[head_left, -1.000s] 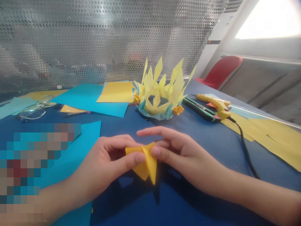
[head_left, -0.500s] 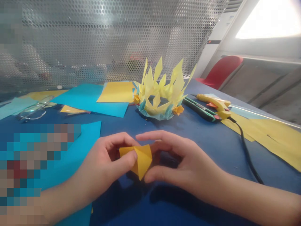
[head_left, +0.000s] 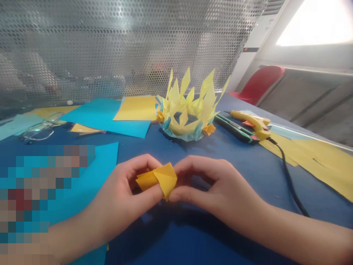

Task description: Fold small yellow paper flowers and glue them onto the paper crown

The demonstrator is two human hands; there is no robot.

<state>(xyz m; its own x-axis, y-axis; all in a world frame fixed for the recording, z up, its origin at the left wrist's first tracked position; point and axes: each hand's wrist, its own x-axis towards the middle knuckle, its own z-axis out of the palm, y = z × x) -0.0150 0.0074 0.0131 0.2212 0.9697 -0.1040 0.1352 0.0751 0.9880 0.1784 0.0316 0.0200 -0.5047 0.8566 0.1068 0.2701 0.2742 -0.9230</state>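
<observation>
A small folded yellow paper (head_left: pixel 166 178) is held up between both hands above the blue table. My left hand (head_left: pixel 128 191) pinches it, with the thumb in front and the fingers behind. On its right edge, the thumb and index finger of my right hand (head_left: pixel 205 182) close on the paper. Beyond the hands stands a crown of pale yellow paper points (head_left: pixel 180 106), with a light blue base and small orange paper pieces on its sides.
Blue sheets (head_left: pixel 93 114) and a yellow sheet (head_left: pixel 138 108) lie behind left, near eyeglasses (head_left: pixel 38 131). To the right are a green-black cutter (head_left: pixel 237 129), a corded yellow glue gun (head_left: pixel 260 127) and yellow paper (head_left: pixel 325 162). Another blue sheet (head_left: pixel 107 162) lies left.
My right hand's fingers have closed onto the paper's right edge. The paper has turned, and its right flap now points upward.
</observation>
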